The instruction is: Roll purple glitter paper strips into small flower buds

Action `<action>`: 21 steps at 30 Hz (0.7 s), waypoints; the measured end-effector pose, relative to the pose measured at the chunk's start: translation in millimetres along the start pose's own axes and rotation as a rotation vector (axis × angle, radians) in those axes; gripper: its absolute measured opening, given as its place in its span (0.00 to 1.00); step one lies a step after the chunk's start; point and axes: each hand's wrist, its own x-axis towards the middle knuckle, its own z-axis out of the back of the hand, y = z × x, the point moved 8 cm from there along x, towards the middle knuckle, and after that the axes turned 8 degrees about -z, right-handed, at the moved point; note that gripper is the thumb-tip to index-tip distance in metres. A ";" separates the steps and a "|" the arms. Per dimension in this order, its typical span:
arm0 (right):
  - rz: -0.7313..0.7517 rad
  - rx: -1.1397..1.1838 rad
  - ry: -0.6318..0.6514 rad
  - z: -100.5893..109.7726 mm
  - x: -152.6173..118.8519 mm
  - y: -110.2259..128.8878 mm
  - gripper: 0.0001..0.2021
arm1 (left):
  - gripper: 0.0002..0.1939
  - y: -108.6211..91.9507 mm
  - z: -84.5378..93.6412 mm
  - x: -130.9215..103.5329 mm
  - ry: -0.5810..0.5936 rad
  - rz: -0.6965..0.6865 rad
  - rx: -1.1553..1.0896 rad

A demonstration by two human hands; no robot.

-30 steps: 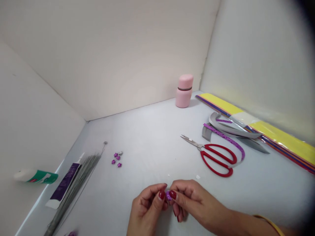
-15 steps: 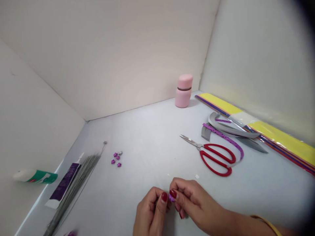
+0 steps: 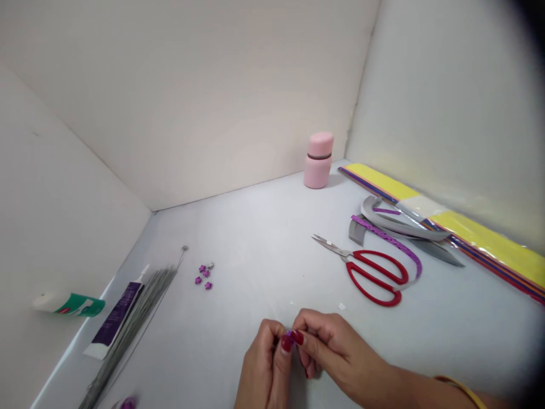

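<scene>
A tiny purple folded paper star (image 3: 290,334) sits between my two hands near the table's front, mostly covered by fingertips. The thumb and finger of my left hand (image 3: 267,363) pinch it from the left. From the right, my right hand (image 3: 326,346) pinches it too, its remaining fingers curled under. Several finished purple paper stars (image 3: 206,274) lie in a cluster to the left, with a small silver piece beside them. Red-handled scissors (image 3: 361,270) rest partly spread beyond my right hand.
Grey and purple paper strips (image 3: 392,227) lie at right, by a long pack of coloured paper (image 3: 468,227). A pink bottle (image 3: 318,162) stands at the back. At left are a wire bundle (image 3: 136,324), a purple tube (image 3: 117,318) and a green-and-white bottle (image 3: 79,305). White scraps (image 3: 341,306) dot the table.
My left hand has shifted slightly right and up, and the hands have drawn closer. The left thumb now presses on the star, which shows less between the fingers.
</scene>
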 end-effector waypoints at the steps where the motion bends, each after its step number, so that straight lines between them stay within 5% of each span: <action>1: -0.011 0.024 -0.001 0.2 0.5 -1.5 0.14 | 0.15 0.5 0.8 0.0 -0.004 -0.001 0.004; 9: -0.157 0.262 0.034 -1.5 6.5 -11.8 0.18 | 0.08 -33.4 17.2 -3.6 -0.146 -0.458 0.337; 21: -0.178 0.311 0.036 3.1 7.9 -11.3 0.16 | 0.07 -15.8 23.3 -0.3 -0.235 -0.307 -0.093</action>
